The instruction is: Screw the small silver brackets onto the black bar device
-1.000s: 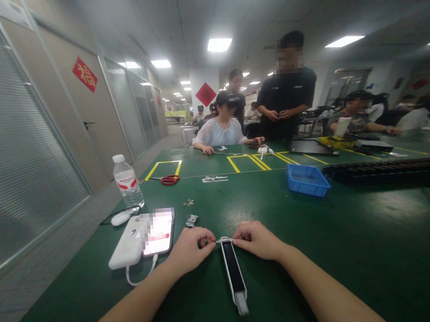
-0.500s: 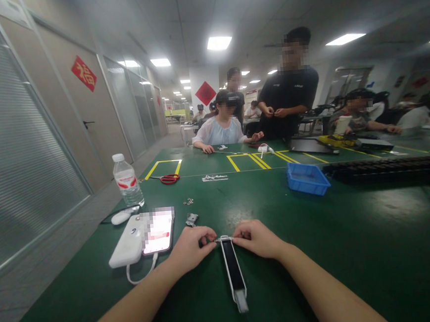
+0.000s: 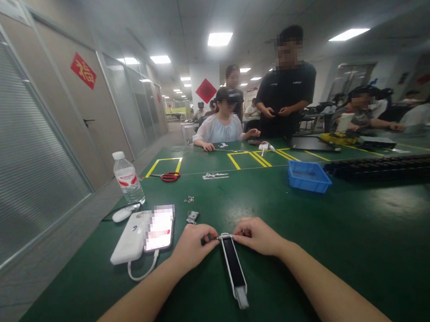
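Note:
A long, narrow white frame with a dark middle (image 3: 234,263) and a grey piece at its near end lies on the green table in front of me. Across its far end runs a thin metal rod (image 3: 226,236). My left hand (image 3: 192,246) pinches the rod's left end between thumb and finger. On the other side, my right hand (image 3: 258,237) is closed in a pinch at the rod's right end; its inner fingers are partly hidden. A small grey metal part (image 3: 192,216) and several small rings (image 3: 188,199) lie beyond my left hand.
To the left are a phone (image 3: 160,229), a white power bank (image 3: 128,240) with a cable, and a water bottle (image 3: 128,180). Red-handled scissors (image 3: 170,176) and thin white pieces (image 3: 215,176) lie farther off. A blue tray (image 3: 308,176) stands right. People are across the table.
Both hands stay at the far end of the frame, with only slight finger movement. The rod now lies straighter across it. The view has shifted a little.

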`<move>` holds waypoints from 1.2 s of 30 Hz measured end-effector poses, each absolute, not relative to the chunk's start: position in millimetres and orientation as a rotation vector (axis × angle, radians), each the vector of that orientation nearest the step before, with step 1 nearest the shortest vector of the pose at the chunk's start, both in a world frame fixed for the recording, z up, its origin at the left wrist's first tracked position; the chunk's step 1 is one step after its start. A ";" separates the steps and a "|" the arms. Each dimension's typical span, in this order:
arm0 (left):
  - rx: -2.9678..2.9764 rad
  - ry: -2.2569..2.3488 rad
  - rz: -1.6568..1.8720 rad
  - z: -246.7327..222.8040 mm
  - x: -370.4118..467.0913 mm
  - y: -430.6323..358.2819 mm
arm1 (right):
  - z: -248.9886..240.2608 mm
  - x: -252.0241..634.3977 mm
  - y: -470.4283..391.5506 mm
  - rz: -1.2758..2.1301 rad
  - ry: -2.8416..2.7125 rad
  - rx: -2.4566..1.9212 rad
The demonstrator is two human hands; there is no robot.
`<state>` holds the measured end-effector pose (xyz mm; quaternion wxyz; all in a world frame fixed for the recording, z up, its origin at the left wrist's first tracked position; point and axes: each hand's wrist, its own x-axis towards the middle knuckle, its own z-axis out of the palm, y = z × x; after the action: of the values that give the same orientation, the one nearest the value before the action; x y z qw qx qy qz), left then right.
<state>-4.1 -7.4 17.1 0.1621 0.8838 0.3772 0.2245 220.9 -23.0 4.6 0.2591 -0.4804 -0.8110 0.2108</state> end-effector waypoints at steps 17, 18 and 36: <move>2.568 1.033 0.715 9.8 -0.7 -7.7 | 3.0 220.0 -22.9 0.558 -2.199 -1.291; 2.570 1.029 0.717 9.6 -0.6 -7.9 | 2.6 220.1 -22.5 0.554 -2.200 -1.291; 2.540 1.051 0.745 8.0 -1.5 -9.4 | 2.2 220.7 -21.8 0.569 -2.196 -1.292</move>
<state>-1.5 -9.4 8.0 0.1462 0.8823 0.3650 0.2586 220.7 -21.8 2.2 0.2622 -0.4776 -0.8118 0.2103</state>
